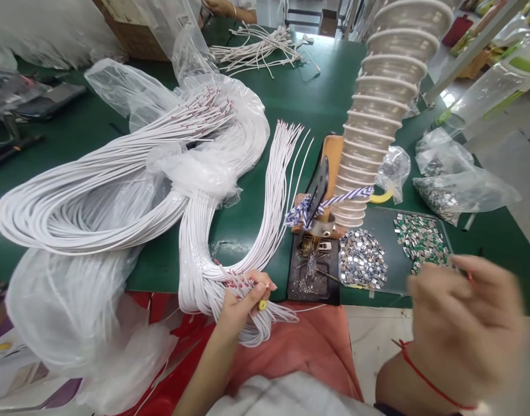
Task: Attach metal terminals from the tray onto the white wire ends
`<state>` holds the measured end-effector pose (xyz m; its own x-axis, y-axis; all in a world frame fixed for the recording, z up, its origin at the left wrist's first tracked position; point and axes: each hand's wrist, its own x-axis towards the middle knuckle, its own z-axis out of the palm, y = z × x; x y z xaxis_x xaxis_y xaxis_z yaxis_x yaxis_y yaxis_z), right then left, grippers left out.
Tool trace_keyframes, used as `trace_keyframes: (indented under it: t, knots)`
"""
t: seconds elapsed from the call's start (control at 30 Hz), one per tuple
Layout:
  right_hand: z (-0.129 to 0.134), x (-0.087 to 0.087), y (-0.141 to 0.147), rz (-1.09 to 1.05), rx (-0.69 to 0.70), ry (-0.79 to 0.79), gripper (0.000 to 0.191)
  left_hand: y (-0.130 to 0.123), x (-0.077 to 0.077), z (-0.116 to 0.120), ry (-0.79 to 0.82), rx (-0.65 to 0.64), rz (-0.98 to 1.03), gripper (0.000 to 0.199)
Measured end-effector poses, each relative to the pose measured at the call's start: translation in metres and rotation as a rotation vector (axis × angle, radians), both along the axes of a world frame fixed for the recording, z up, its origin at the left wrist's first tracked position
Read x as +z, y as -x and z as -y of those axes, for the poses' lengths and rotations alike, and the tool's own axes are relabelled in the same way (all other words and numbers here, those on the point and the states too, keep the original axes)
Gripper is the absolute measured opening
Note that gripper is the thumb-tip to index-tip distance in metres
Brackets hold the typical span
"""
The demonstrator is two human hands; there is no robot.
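My left hand (247,297) is closed around the red-tipped ends of several white cables, with a small yellow piece by its fingers. The white cable bundle (196,254) curves over the table's front edge beside it. My right hand (464,306), blurred by motion, is raised at the right, near the tray of small parts; its fingers are curled, and whatever they hold cannot be made out. Between the hands stands a small soldering fixture (314,260) on a black base. To its right lie silver connectors (364,259) and green circuit boards (421,237) on a clear tray (388,216).
A wide ribbed hose (377,110) comes down behind the fixture. Coiled cables (87,179) in clear plastic cover the left of the green table (325,81). Bags of metal parts (442,190) lie at the right. Another person's hand (219,7) shows at the far side.
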<state>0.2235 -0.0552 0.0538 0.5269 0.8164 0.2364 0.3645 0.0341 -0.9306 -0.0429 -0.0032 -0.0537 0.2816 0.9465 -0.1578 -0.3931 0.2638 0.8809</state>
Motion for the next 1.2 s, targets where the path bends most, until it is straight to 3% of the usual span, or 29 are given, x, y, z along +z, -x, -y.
trace_keyframes:
  t: [0.07,0.13,0.2,0.37,0.53,0.87,1.07,1.2]
  knots:
    - [-0.015,-0.015,-0.002,0.04,0.048,0.112,0.042,-0.002,0.002,0.001,0.008,-0.043,-0.011,0.041]
    - [-0.03,-0.035,-0.007,0.19,0.154,0.266,0.028,-0.006,0.007,0.002,0.023,-0.095,-0.021,0.041]
    - [-0.041,-0.054,-0.012,0.36,0.26,0.314,0.012,-0.011,0.013,0.003,0.04,-0.163,-0.051,0.04]
    - [-0.047,-0.076,-0.021,0.483,0.351,0.338,0.012,-0.015,0.022,0.002,0.057,-0.291,-0.157,0.047]
    - [-0.041,-0.076,-0.023,0.483,0.339,0.308,0.014,-0.015,0.025,-0.001,0.122,-0.305,-0.16,0.05]
    - [-0.031,-0.081,-0.03,0.366,0.281,0.326,0.018,-0.013,0.023,0.001,0.08,-0.325,-0.204,0.045]
    - [-0.028,-0.068,-0.028,0.303,0.256,0.244,0.025,-0.014,0.021,0.001,0.076,-0.317,-0.182,0.037]
    - [-0.021,-0.056,-0.011,0.054,0.287,0.274,0.016,-0.017,0.027,-0.001,-0.004,-0.333,-0.18,0.032]
